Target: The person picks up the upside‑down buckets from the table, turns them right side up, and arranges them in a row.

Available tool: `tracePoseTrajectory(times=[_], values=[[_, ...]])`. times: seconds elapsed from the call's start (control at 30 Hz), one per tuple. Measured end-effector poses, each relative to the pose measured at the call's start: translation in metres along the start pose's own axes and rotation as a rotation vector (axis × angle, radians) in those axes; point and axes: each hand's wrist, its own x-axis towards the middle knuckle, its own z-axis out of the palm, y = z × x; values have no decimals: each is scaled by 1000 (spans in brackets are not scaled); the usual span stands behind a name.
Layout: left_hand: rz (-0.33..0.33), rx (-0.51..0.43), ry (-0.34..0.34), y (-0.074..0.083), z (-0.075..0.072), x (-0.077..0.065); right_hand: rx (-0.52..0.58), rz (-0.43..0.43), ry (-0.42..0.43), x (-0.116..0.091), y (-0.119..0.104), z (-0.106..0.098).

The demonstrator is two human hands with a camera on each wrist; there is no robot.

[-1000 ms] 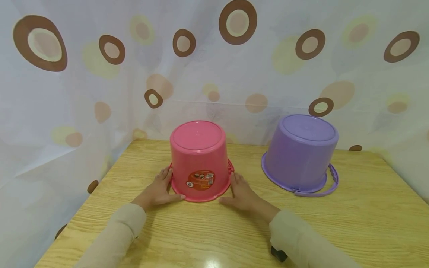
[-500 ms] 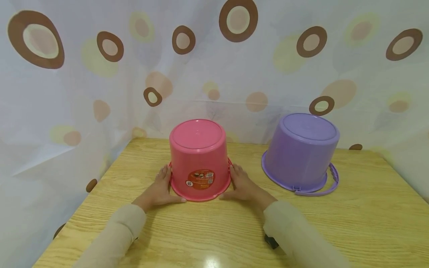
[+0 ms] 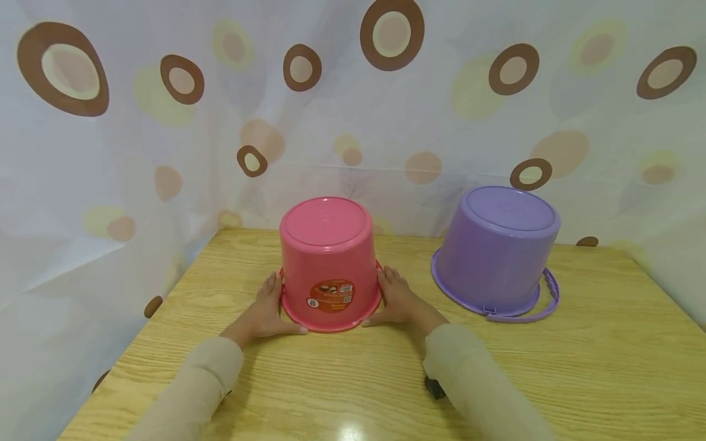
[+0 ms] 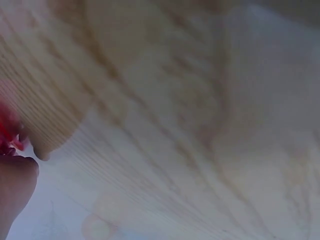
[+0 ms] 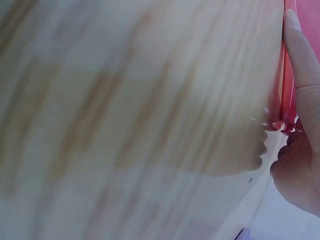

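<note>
A pink bucket point(image 3: 325, 263) stands upside down left of centre on the wooden table, its orange label facing me. Both hands hold it low down, one at each side. My left hand point(image 3: 265, 310) has its thumb along the front of the rim and its fingers up the left side. Mirroring it, my right hand point(image 3: 398, 301) grips the right side near the handle joint. In the right wrist view the thumb point(image 5: 302, 55) lies along the red rim point(image 5: 287, 75), with the other fingers bunched by the joint. The left wrist view catches only part of the left hand point(image 4: 15, 187).
To the right, a purple bucket point(image 3: 499, 257) also stands upside down, its handle point(image 3: 543, 309) lying out on the table point(image 3: 353, 380). A patterned curtain point(image 3: 342, 110) hangs behind the table and along its sides. A small black object point(image 3: 434, 387) shows under the right sleeve.
The right forearm has swung inward to the left, and the right hand has slid slightly up the bucket's side. The left hand and both buckets stay in place.
</note>
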Motion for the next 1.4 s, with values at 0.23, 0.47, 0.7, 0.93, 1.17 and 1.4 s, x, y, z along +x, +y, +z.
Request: tracePoseTrajectory(times=[0.23, 0.47, 0.7, 0.93, 1.17, 1.4], values=[[4, -24, 6, 1, 1, 1, 55, -55, 50, 1, 2, 0], [38, -45, 38, 2, 2, 1, 99, -67, 73, 4, 1, 2], [61, -88, 85, 4, 1, 3, 58, -50, 109, 7, 0, 0], [68, -80, 109, 4, 0, 3, 5, -38, 129, 6, -3, -2], [43, -97, 108, 5, -2, 2, 2, -6, 130, 1, -5, -6], [71, -138, 133, 8, -8, 0, 54, -56, 168, -4, -4, -14]])
